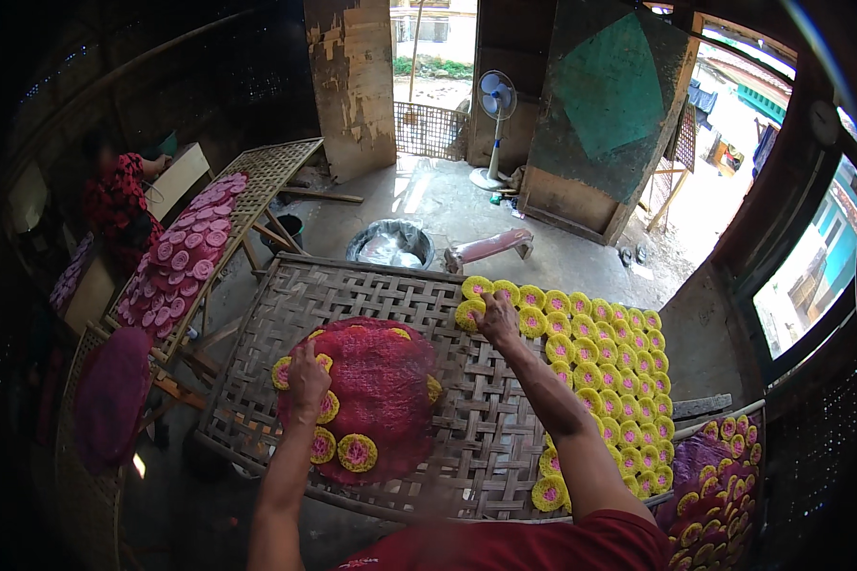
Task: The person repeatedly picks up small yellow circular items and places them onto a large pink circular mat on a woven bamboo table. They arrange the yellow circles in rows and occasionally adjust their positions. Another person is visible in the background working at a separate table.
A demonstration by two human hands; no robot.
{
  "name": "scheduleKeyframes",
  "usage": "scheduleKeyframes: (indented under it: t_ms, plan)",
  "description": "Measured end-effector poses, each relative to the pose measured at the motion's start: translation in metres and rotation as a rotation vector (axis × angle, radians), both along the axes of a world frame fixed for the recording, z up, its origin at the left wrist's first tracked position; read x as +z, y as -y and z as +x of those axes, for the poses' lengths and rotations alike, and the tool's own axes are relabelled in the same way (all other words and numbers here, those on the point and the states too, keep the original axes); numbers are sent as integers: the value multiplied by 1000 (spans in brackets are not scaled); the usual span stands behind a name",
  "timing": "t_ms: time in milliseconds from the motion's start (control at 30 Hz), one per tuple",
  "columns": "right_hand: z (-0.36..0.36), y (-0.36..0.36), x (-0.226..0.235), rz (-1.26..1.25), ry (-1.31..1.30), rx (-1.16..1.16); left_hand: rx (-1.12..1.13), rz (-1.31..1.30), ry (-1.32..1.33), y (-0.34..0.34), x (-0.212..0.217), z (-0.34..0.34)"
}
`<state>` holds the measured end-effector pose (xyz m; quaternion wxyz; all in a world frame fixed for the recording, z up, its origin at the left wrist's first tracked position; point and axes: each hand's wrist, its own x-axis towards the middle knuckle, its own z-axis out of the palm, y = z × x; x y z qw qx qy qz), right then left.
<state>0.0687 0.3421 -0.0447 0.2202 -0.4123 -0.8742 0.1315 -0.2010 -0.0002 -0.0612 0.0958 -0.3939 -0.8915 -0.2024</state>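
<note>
Your left hand [307, 385] is over the left side of the red cloth [381, 395], among round discs [357, 453] with yellow rims and pink centres; I cannot tell whether it pinches one. Right of the cloth, your right hand's [498, 322] fingers meet a matching disc [467, 315] beside tight rows [609, 375], their pinch unclear too.

Workshop — woven racks [481, 428], yellow discs [607, 350]
</note>
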Motion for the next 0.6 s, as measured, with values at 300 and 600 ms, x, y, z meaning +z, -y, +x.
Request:
scheduleKeyframes:
  t_ms: [300, 600]
  plan:
    - [31, 153, 27, -1200, -129, 330, -255, 237, 145, -11, 71, 80]
    - [75, 121, -7, -1301, -613, 101, -282, 290, 200, 8, 44, 88]
